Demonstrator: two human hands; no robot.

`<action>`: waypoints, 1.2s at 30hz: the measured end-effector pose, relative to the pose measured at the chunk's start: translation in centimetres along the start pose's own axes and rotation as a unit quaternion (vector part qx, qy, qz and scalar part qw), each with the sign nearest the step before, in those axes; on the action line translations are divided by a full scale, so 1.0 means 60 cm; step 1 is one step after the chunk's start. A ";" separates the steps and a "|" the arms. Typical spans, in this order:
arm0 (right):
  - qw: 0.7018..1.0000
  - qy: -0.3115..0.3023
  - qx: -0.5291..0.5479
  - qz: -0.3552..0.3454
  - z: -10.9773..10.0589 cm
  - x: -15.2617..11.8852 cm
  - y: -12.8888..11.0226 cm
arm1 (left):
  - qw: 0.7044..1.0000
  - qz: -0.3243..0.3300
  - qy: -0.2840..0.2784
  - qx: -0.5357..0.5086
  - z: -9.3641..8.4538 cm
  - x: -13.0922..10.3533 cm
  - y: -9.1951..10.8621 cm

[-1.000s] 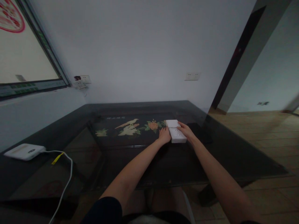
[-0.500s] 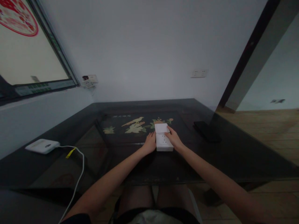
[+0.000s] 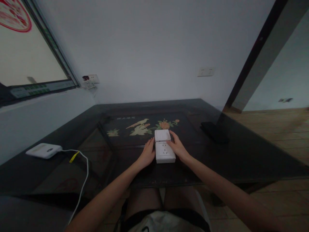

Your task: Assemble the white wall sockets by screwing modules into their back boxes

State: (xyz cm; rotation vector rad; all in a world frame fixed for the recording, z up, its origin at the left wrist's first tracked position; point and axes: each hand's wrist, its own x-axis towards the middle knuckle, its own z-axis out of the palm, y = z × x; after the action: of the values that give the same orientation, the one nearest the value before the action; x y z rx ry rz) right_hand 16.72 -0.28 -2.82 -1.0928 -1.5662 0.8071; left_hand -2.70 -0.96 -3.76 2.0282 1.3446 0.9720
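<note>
On the dark table, a white wall socket with a five-hole face lies face up on a thick white base. Just beyond it is a second white square piece, end to end with it; its face looks plain from here. My right hand grips along their right side, thumb over the top near the seam and fingers at the far piece's edge. My left hand rests with fingers stretched out along the left side, close against the socket. Whether the left fingertips touch it I cannot tell.
A white power-bank-like device with a white cable and yellow tag sits at the table's left. A flat black object lies at right. Bird and flower pictures decorate the tabletop. Wall outlets are behind.
The two white pieces have come slightly nearer to me and to the left, with both hands alongside. My left hand's fingers lie a little farther left. The view has shifted slightly.
</note>
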 end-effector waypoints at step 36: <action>0.991 -0.078 0.106 0.012 -0.086 -0.023 -0.055 | 0.991 0.125 0.056 0.003 -0.054 0.043 0.045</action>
State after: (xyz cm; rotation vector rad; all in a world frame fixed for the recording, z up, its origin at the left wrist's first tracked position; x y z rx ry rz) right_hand 20.97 -2.90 0.96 -0.9123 -1.5566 1.0712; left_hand -3.13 0.53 0.96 2.2127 1.1671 1.2073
